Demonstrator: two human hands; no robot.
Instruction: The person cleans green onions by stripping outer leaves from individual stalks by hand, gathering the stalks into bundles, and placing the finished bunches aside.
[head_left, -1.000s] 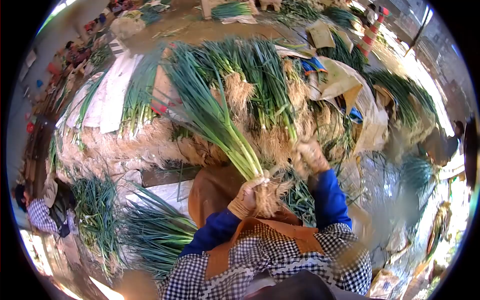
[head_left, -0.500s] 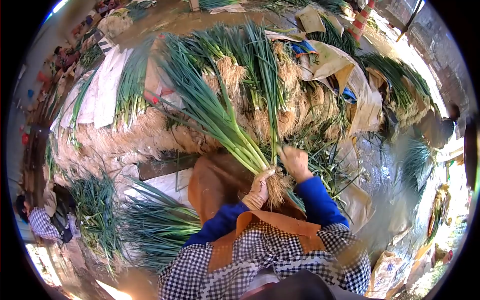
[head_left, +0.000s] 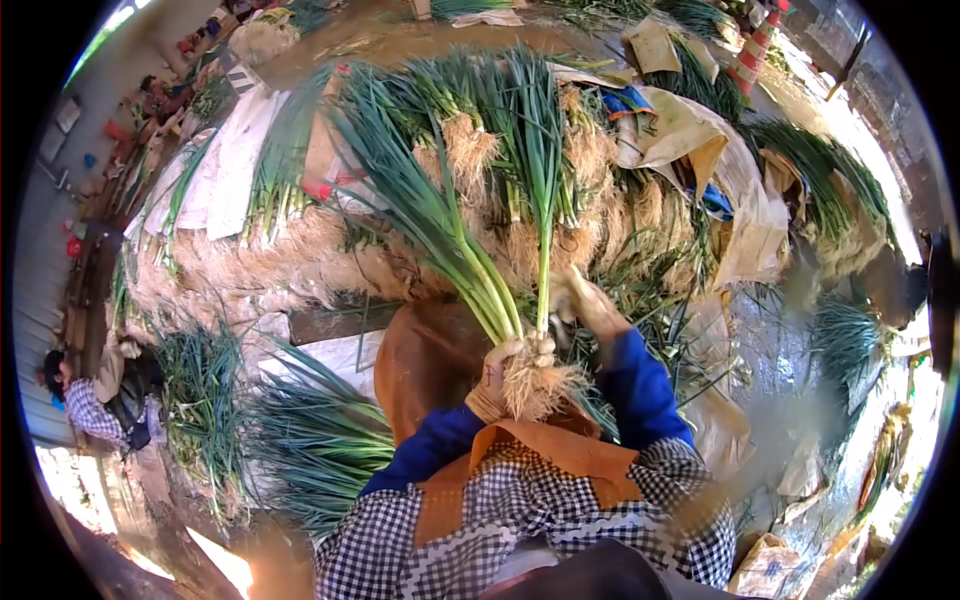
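My left hand (head_left: pixel 490 380) is closed around the lower stems of a bunch of green onions (head_left: pixel 480 280), just above their pale, stringy roots (head_left: pixel 540 387). The long green leaves fan up and to the left. One stalk (head_left: pixel 543 285) stands apart on the right side of the bunch, nearly upright, its base at my left fingers. My right hand (head_left: pixel 592 305) is just right of that stalk, smeared by motion, so its fingers and anything in them cannot be made out. A brown apron (head_left: pixel 425 350) lies below the bunch.
Ahead is a long pile of green onions with roots facing me (head_left: pixel 330 260), partly under white sacks (head_left: pixel 225 165). More onions (head_left: pixel 320 430) lie on my left. Loose leaves (head_left: pixel 650 320) are scattered at right. Another person (head_left: pixel 95 405) is at far left; a striped cone (head_left: pixel 752 60) stands at the back.
My right hand has lifted slightly and pulled back from the stalk's base. A gap has widened between the single stalk and the bunch; my left hand has shifted slightly left.
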